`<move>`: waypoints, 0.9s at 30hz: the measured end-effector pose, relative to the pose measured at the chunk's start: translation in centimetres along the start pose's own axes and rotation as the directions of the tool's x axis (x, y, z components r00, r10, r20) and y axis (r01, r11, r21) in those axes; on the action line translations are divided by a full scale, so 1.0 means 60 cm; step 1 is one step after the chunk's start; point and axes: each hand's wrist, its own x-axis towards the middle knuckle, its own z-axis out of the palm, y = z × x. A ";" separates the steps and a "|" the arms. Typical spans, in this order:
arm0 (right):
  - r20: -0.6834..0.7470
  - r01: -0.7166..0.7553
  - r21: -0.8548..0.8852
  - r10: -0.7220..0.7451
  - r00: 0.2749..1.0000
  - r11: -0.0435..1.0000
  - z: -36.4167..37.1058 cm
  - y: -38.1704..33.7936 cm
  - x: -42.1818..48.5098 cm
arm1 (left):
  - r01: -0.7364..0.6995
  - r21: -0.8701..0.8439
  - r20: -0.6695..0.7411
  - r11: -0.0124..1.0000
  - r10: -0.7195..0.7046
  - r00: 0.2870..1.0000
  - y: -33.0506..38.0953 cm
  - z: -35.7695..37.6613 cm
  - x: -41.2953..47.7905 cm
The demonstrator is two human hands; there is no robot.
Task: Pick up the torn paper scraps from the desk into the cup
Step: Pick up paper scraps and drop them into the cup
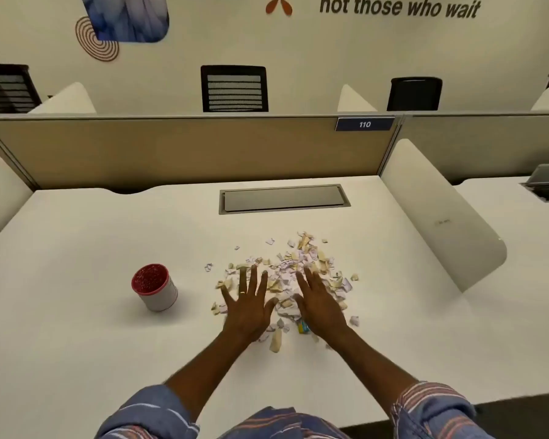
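Left hand: the left hand lies palm down with fingers spread and released, grasping nothing, on the near-left edge of the heap; a ring shows on one finger.
Right hand: the right hand lies palm down, fingers extended and close together, released, resting on the near-right part of the heap.
Scraps: a loose heap of torn cream, white and pale lilac paper scraps lies on the white bench, partly under both hands, reaching beyond the fingertips toward the far right; stray pieces lie apart at its left, far and near edges.
Coloured piece: one small blue and yellow scrap lies between the two wrists, just beside the right hand.
Cup: a white cylindrical cup with a red rim and red interior stands on the bench, left of the left hand and apart from the heap, with bare surface between them.
Bench fittings: a grey rectangular cable hatch sits flush in the bench beyond the heap; a tan partition panel with a blue plate reading "110" closes the far edge.
Surroundings: two black office chairs stand behind the partition; a white rounded side divider stands to the right.
Sleeves: blue striped sleeves are rolled up on both forearms.
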 end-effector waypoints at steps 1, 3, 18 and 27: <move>0.053 0.004 -0.010 -0.004 0.999 1.000 0.007 0.000 -0.005 | 0.034 0.007 0.038 0.999 -0.034 0.999 -0.002 0.007 -0.009; 0.131 0.006 -0.021 -0.003 0.991 1.000 0.021 0.005 -0.012 | 0.076 0.011 0.100 0.997 -0.076 0.992 -0.006 0.022 -0.025; 0.241 0.205 -0.115 -0.173 0.955 0.972 0.058 -0.021 0.004 | 0.126 -0.370 0.237 0.921 -0.038 0.971 0.007 0.053 -0.051; 0.112 0.215 -0.086 -0.205 0.972 0.973 0.054 -0.019 0.014 | 0.029 -0.396 0.087 0.918 0.006 0.996 0.005 0.059 -0.041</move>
